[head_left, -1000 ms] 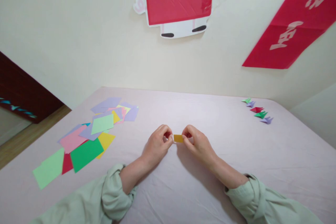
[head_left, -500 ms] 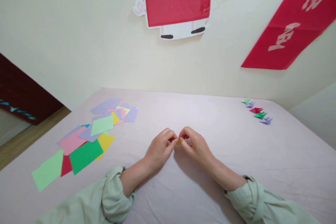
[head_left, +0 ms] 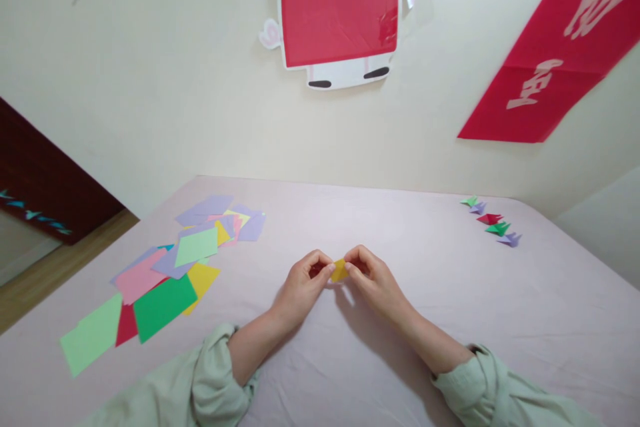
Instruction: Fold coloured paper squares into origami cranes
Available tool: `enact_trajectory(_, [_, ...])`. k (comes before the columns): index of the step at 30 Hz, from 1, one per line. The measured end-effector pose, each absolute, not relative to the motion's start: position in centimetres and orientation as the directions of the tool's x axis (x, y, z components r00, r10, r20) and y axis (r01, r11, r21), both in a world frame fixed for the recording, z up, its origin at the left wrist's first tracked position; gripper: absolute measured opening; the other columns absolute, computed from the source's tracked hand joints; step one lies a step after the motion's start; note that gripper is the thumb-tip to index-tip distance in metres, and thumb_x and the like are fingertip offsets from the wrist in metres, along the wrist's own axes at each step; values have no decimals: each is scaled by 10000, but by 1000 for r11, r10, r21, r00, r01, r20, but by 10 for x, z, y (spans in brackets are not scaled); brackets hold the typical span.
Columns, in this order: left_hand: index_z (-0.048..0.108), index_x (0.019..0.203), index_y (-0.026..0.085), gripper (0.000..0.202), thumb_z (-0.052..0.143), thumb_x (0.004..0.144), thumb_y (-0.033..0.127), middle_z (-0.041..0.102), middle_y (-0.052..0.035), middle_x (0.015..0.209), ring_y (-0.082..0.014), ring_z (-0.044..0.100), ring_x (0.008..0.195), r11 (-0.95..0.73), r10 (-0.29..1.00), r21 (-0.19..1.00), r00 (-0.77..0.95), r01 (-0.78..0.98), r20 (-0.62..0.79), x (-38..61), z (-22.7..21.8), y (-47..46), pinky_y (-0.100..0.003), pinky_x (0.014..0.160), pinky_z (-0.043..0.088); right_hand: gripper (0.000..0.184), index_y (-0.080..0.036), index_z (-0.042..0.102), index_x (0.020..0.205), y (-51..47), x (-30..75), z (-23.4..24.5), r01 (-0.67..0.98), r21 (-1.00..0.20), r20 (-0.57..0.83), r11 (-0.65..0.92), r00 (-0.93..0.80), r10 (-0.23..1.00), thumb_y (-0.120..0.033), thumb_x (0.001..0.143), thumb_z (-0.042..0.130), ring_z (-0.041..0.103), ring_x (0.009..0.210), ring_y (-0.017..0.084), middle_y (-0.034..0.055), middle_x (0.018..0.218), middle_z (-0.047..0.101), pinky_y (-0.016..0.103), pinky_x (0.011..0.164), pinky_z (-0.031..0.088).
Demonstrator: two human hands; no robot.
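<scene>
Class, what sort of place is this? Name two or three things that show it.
Probably a home room set up for paper craft: cloth-covered table, loose coloured paper squares, a row of folded paper figures, red wall decorations. The left hand and right hand pinch a yellow paper.

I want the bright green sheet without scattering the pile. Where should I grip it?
Pinch the green sheet at its near corner, coming in low from the person's side. It lies flat on top of the pile, and that corner seems to jut onto bare cloth. The left hand and right hand pinch the yellow piece.
</scene>
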State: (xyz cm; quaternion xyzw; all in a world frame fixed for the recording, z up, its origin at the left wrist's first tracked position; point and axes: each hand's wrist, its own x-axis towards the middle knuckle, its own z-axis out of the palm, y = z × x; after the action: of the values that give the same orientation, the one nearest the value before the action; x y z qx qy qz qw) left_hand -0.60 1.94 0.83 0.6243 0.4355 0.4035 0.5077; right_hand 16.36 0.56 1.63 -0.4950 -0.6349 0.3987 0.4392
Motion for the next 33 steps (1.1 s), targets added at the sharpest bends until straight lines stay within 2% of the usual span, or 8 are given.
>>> enact_trajectory(3, [622,812,161,144,567,873,280,609,-17,819,-153,566,786,-186,939,960,326,207,112,-6,10,17,-262,728,435,116,-193,536,779,4,161,16,315,-926,179,209,-119,977,-258,865,491,569,715,152,-1,749,590,270,670,446])
enact_trajectory(7, [610,846,177,75,563,876,227,605,-18,870,-152,568,840,-336,913,899,333,282,236,-5,16,13,-264,773,438,103,-198,537,773,-1,161,17,508,-811,230,290,-179,957,-216,862,489,543,724,156,3,766,588,275,677,420])
enact_trajectory(10, [575,802,178,84,552,877,207,582,-12,836,-149,559,816,-361,906,880,339,308,253,-4,19,10,-263,753,432,93,-201,537,812,-5,160,18,585,-739,242,333,-231,943,-219,878,474,538,727,159,7,791,593,281,677,407])
enact_trajectory(14, [557,812,179,65,543,872,198,572,-6,827,-145,545,798,-348,903,895,354,278,241,-3,18,9,-260,742,428,98,-202,526,809,-4,160,19,620,-711,247,332,-221,943,-231,880,466,541,713,157,6,779,588,278,666,398])
enact_trajectory(18, [542,816,177,78,524,878,221,570,-1,816,-140,539,779,-283,942,917,264,280,210,-2,16,10,-256,725,419,58,-207,512,783,0,162,20,649,-683,275,335,-196,941,-169,811,479,545,721,152,-5,772,585,270,678,393])
enact_trajectory(24, [535,802,178,118,547,851,285,552,18,769,-126,528,712,-117,977,979,197,169,83,-2,11,16,-244,670,424,55,-214,499,773,4,168,18,687,-689,254,232,-71,965,-188,806,464,546,705,160,-7,753,575,276,666,391])
enact_trajectory(28, [530,814,178,156,567,838,327,535,33,733,-108,495,646,-14,994,994,110,108,2,-5,8,21,-230,619,409,80,-214,500,781,6,172,15,618,-762,233,195,-20,972,-214,843,449,550,707,167,3,757,577,283,659,404])
enact_trajectory(33, [524,821,177,189,607,808,346,555,32,744,-101,526,643,34,992,999,119,13,-35,-7,6,24,-219,605,425,54,-209,528,852,4,168,14,522,-815,239,250,-91,967,-231,864,481,573,760,166,15,835,609,291,701,439])
